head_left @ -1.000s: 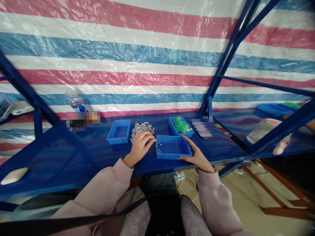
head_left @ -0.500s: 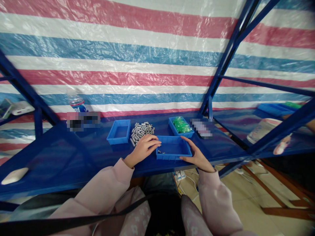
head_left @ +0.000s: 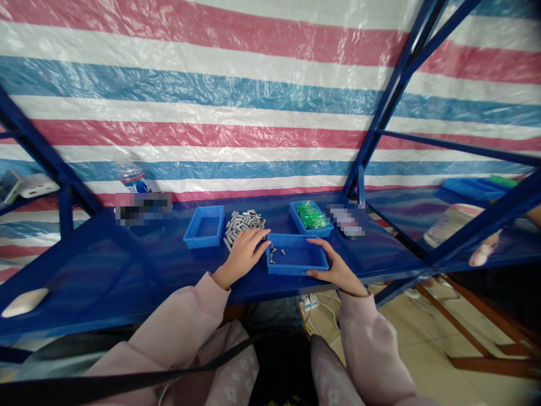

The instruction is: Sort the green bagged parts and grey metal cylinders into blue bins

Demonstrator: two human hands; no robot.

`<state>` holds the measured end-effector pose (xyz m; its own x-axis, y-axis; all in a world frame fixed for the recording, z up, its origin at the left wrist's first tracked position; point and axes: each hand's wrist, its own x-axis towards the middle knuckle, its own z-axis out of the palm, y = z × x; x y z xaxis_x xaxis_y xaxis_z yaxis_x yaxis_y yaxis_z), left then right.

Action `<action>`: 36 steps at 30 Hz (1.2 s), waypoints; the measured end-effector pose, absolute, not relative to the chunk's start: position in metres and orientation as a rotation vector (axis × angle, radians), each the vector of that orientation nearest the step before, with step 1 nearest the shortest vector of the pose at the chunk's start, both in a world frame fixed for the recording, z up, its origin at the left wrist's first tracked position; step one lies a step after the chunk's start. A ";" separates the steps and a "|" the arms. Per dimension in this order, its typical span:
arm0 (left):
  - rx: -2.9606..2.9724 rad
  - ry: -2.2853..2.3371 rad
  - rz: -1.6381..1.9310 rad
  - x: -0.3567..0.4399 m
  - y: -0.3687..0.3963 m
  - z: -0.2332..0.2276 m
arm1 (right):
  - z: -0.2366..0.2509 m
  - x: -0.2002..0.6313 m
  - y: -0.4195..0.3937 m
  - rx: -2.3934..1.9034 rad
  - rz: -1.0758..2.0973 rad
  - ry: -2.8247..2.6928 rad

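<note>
A blue tray (head_left: 301, 267) sits near the front edge of a blue bench (head_left: 127, 265) and holds a few small grey metal pieces in its left part. My right hand (head_left: 336, 268) rests on the tray's right rim, fingers curled along it. My left hand (head_left: 245, 254) lies to the left of the tray, fingers reaching into a loose pile of grey metal cylinders (head_left: 243, 223) behind it. Whether it has hold of any pieces is hidden under the fingers.
An empty blue tray (head_left: 204, 226) stands left of the pile. A blue tray with green parts (head_left: 310, 217) stands behind the near tray. A water bottle (head_left: 132, 177) is at the back left, a white object (head_left: 25, 301) at the left front. Blue frame bars cross on the right.
My left hand went from the pile to the tray's left rim, then back to the pile. More grey pieces lie in the tray now. My right hand shifted slightly on the rim.
</note>
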<state>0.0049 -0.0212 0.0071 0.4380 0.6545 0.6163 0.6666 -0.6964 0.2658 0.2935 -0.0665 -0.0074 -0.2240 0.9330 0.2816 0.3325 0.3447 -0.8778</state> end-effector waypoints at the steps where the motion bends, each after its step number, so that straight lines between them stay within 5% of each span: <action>1: -2.600 -1.295 -1.084 0.004 -0.020 0.006 | -0.008 0.293 -0.066 -1.135 0.868 -1.735; 8: -2.534 -1.446 -0.704 -0.001 -0.011 -0.006 | -0.016 0.296 -0.064 -1.098 0.951 -1.521; 18: -2.485 -1.490 -0.653 0.000 -0.013 -0.002 | -0.015 0.299 -0.072 -0.819 1.083 -1.001; 36: -2.444 -1.403 -0.668 -0.001 -0.010 -0.005 | -0.018 0.299 -0.068 -1.030 0.952 -1.377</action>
<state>-0.0015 -0.0104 -0.0053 0.4331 0.7493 0.5010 0.8612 -0.5080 0.0151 0.2990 -0.0680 -0.0175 -0.0042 0.9556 0.2946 0.0611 0.2943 -0.9537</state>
